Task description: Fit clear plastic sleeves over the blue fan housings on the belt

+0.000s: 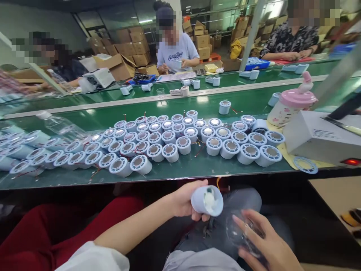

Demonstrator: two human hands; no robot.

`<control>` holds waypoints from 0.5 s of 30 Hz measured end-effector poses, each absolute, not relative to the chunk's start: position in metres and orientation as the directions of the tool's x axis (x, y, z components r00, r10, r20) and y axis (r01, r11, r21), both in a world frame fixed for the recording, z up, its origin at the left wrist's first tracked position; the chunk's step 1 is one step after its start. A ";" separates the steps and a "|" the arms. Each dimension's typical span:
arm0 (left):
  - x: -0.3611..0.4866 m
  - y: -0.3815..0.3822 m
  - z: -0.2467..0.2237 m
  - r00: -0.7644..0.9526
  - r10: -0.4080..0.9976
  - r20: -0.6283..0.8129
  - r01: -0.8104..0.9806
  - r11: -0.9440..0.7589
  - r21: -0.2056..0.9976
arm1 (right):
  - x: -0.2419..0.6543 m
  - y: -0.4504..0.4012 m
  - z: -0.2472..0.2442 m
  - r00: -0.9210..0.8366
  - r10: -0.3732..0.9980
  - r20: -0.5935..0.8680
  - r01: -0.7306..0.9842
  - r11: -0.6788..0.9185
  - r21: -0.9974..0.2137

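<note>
My left arm reaches in from the lower left, forearm slanting up and to the right, and my left hand [184, 200] is closed around a blue housing [199, 199], fingers curled behind and beneath it. My right hand [269, 239] comes up from the lower right with its fingers spread and bent around a clear plastic piece [239, 231]; motion blur keeps me from telling how firmly it grasps, if at all.

The blue housing is in front of the bench edge, above the grey-clad lap [245, 199]. It is a short, smooth, pale-blue cylinder, tilted so that its open end turns toward my view and to the right. Inside I make out a round, whitish hub with curved blades. The clear plastic piece looks rounded, thin and glossy.

On the glossy green bench [107, 113], many similar housings [169, 151] stand crowded together, with round metallic discs inside slotted rings on top and thin red wires among them. At the right, a loose slotted blue ring [305, 165] lies flat beside a grey, box-shaped device [324, 139] with a glowing red switch.
</note>
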State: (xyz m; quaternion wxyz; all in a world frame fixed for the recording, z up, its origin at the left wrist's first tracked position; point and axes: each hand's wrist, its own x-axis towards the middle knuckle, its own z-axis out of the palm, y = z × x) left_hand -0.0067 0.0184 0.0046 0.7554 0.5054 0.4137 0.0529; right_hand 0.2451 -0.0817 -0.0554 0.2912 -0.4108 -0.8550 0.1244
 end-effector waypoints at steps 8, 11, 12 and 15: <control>0.038 0.032 0.008 0.796 0.361 -0.487 0.434 0.221 0.873 | 0.230 -0.059 -0.015 -0.350 0.882 0.315 0.845 0.442 -0.301; 0.042 0.029 0.022 0.804 0.492 -0.334 0.445 -0.127 0.886 | 0.233 -0.059 -0.014 -0.248 0.935 0.253 0.877 0.328 -0.352; 0.043 0.028 0.025 0.801 0.531 -0.277 0.461 -0.252 0.851 | 0.234 -0.059 -0.014 -0.242 0.945 0.218 0.868 0.312 -0.386; 0.044 0.025 0.025 0.783 0.600 -0.162 0.475 -0.409 0.779 | 0.238 -0.061 -0.014 -0.246 0.966 0.079 0.759 0.243 -0.604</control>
